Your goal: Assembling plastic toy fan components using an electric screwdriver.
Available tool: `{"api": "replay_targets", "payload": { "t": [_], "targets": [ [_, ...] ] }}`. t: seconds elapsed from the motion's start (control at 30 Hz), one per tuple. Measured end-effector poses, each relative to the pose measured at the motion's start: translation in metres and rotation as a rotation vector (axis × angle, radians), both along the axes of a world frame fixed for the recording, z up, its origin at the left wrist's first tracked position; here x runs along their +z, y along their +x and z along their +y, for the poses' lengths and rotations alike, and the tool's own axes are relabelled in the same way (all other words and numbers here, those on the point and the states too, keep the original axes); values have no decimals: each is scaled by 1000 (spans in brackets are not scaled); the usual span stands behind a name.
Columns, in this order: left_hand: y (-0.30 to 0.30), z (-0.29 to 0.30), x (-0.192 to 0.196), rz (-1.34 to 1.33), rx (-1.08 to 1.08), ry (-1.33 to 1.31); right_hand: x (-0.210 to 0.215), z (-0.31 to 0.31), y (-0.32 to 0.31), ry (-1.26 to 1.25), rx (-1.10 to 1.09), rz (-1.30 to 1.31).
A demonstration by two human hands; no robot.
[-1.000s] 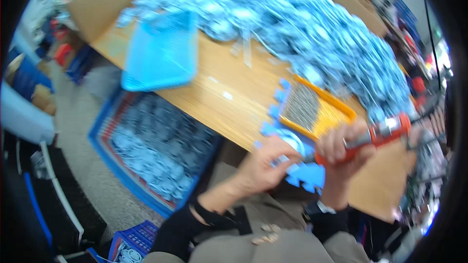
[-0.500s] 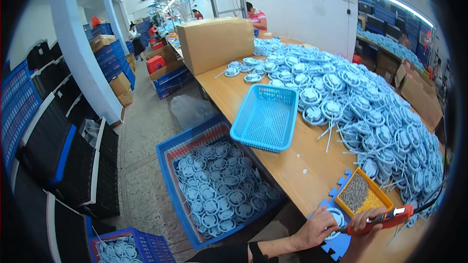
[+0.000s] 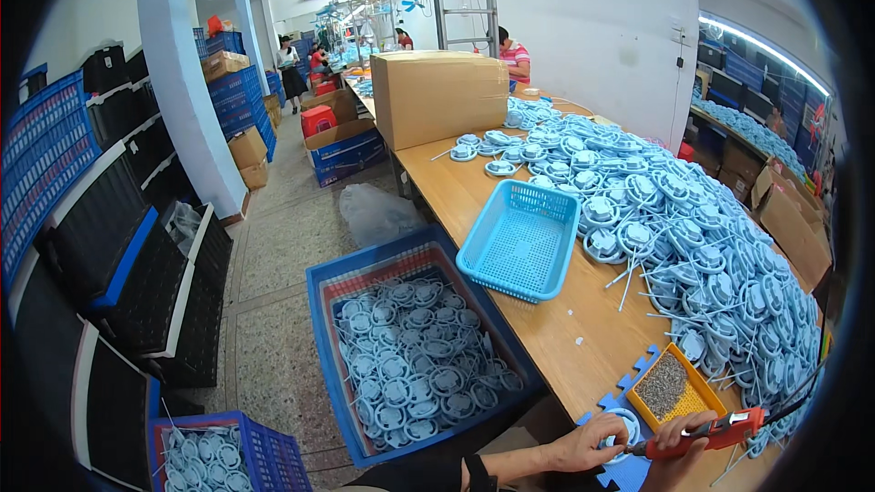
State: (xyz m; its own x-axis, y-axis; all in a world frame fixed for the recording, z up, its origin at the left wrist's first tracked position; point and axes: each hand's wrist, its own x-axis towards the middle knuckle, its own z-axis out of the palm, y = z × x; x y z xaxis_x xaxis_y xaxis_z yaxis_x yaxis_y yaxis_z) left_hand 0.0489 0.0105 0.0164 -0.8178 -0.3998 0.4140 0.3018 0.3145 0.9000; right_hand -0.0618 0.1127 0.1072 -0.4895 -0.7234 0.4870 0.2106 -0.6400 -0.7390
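At the lower right, my left hand (image 3: 583, 445) holds a light-blue round plastic part (image 3: 627, 417) down on a blue foam mat (image 3: 631, 472). My right hand (image 3: 682, 445) is wrapped round a red electric screwdriver (image 3: 740, 426), whose tip points left at the part, close to my left fingertips. Whether the tip touches a screw is too small to see. Just beyond both hands lies a yellow tray (image 3: 704, 397) with a heap of small screws (image 3: 662, 384) in it.
A large heap of light-blue round parts (image 3: 693, 237) covers the table's right side. Beyond the mat stand a blue mesh basket (image 3: 519, 241) and a cardboard box (image 3: 442, 100). Below the table's left edge sits a blue crate (image 3: 330, 355) of similar parts. Several people work farther back.
The whole view has shifted, so the table and crates appear farther right and lower. Both hands keep their hold on the part and the screwdriver.
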Motion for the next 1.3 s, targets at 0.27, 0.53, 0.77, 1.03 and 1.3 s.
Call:
{"api": "replay_targets", "payload": {
  "t": [0.27,0.53,0.77,1.03,1.3],
  "targets": [
    [1,-6,-7,93,21,-51,-10,-3,7,26,15,10],
    [19,-31,-19,42,66,-327,-7,-3,1,-4,21,20],
    [20,-26,-4,85,21,-370,-17,-8,0,40,72,35],
    [15,-22,-8,33,12,-333,-13,-8,9,59,-1,35],
    [15,-10,-13,40,47,-256,-28,-16,0,-24,-136,10]
  ]
}}
